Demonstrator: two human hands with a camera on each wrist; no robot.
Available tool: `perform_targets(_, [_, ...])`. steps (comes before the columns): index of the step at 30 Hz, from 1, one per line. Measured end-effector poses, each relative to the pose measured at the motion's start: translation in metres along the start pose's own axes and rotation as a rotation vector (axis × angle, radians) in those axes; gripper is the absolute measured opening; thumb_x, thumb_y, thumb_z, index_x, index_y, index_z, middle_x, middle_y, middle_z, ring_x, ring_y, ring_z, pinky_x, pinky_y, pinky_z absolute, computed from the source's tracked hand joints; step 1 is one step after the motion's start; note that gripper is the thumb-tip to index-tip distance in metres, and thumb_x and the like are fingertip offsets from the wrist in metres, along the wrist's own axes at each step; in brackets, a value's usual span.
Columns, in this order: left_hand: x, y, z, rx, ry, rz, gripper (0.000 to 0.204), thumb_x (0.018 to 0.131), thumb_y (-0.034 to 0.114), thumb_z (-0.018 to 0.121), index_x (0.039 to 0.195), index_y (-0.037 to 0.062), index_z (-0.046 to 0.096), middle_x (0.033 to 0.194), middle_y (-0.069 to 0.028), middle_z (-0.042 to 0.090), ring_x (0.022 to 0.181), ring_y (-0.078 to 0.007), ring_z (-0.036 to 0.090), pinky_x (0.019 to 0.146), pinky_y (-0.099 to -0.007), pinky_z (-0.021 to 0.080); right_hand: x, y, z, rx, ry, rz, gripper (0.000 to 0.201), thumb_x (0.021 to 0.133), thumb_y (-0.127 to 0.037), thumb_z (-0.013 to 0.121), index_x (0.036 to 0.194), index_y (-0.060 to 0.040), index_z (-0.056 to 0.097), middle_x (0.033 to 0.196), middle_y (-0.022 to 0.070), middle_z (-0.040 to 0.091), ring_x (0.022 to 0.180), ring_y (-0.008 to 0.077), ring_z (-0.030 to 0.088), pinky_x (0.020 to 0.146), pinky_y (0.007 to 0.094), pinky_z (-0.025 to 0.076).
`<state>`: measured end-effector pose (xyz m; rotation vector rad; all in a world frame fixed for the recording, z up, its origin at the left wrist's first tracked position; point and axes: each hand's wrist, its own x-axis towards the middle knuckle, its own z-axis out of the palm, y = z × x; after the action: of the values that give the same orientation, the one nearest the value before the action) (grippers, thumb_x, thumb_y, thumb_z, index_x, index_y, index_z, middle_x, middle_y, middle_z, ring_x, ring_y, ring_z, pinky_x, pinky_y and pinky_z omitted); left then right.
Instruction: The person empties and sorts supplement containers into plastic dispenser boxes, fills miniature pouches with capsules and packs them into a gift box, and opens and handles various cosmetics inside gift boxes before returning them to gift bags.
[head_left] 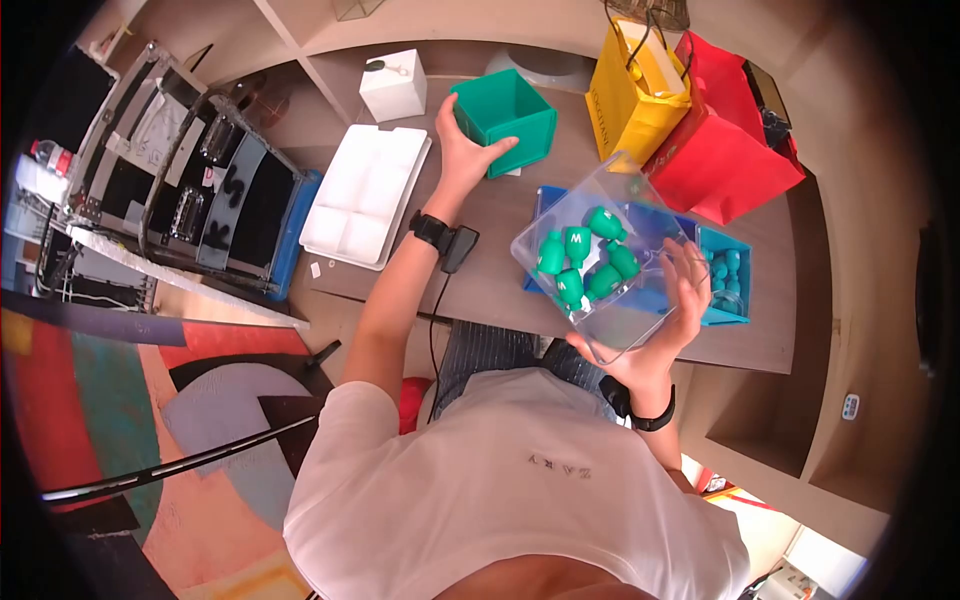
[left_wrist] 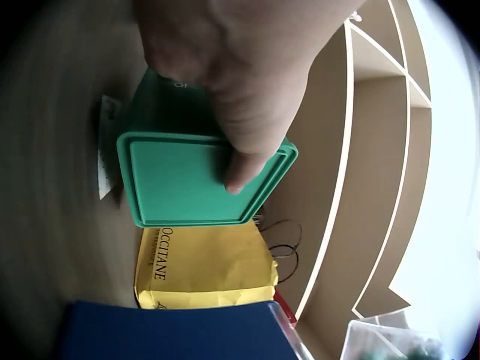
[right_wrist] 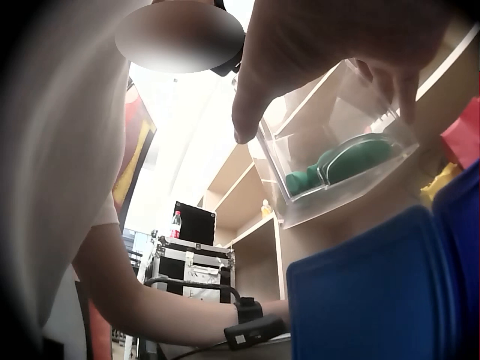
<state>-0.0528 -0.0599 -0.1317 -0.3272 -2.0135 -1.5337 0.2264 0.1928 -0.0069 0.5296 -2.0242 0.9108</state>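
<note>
My left hand (head_left: 468,155) grips a green square bin (head_left: 535,135) at the back middle of the table. Its fingers lie along the bin's left side, and the thumb (left_wrist: 244,169) presses on a flat green face in the left wrist view. In my right hand (head_left: 665,335) is a clear plastic box (head_left: 612,340), held tilted between thumb and fingers over the blue bins. Several green bottle-shaped pieces (head_left: 577,242) marked with a white W lie inside it. In the right wrist view the fingers span the box (right_wrist: 330,206), partly hidden behind its wall.
Below the clear box stand a dark blue bin (head_left: 545,200) and a light blue bin (head_left: 740,312) holding blue pieces. A yellow paper bag (head_left: 625,105) and a red bag (head_left: 720,160) stand at the back right. Left of the green bin are a white compartment tray (head_left: 355,195) and a white box (head_left: 395,92).
</note>
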Motion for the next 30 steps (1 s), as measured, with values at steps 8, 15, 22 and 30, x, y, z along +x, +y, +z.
perform_targets(8, [-0.007, 0.017, -0.005, 0.127, -0.100, -0.016, 0.125, 0.069, 0.035, 0.096, 0.160, 0.0003, 0.017, 0.158, -0.0291, 0.022, 0.146, -0.0432, 0.031, 0.118, -0.0501, 0.034, -0.007, 0.009, 0.010, 0.093, 0.010, 0.006, 0.119, 0.054, -0.052, 0.100, 0.150, -0.0202, 0.036, 0.152, 0.0285, 0.035, 0.138, 0.0495, 0.044, 0.109, 0.0603, 0.041])
perform_targets(15, [-0.071, 0.167, -0.083, -0.314, -0.186, 0.076, 0.120, 0.071, 0.053, 0.092, 0.160, 0.0066, 0.026, 0.164, -0.0229, 0.019, 0.149, -0.0389, 0.033, 0.117, -0.0518, 0.036, 0.002, 0.002, 0.018, 0.037, 0.035, 0.037, 0.116, 0.055, -0.048, 0.101, 0.148, -0.0190, 0.038, 0.152, 0.0290, 0.034, 0.138, 0.0507, 0.044, 0.109, 0.0602, 0.043])
perform_targets(22, [-0.116, 0.246, -0.106, 0.188, -0.279, 0.117, 0.136, 0.060, 0.070, 0.090, 0.160, 0.0086, 0.022, 0.165, -0.0213, 0.020, 0.142, -0.0389, 0.042, 0.105, -0.0546, 0.050, 0.023, -0.023, 0.068, 0.079, -0.024, -0.005, 0.107, 0.049, -0.035, 0.100, 0.142, -0.0171, 0.049, 0.151, 0.0335, 0.036, 0.132, 0.0551, 0.048, 0.100, 0.0587, 0.051])
perform_targets(30, [-0.101, 0.198, -0.149, -0.028, -0.204, -0.048, 0.113, 0.064, 0.032, 0.096, 0.151, 0.0111, 0.027, 0.157, -0.0157, 0.027, 0.143, -0.0353, 0.040, 0.105, -0.0534, 0.052, 0.023, -0.027, 0.075, 0.199, -0.272, -0.025, 0.104, 0.064, -0.029, 0.094, 0.153, -0.0167, 0.042, 0.153, 0.0285, 0.036, 0.139, 0.0488, 0.043, 0.112, 0.0633, 0.038])
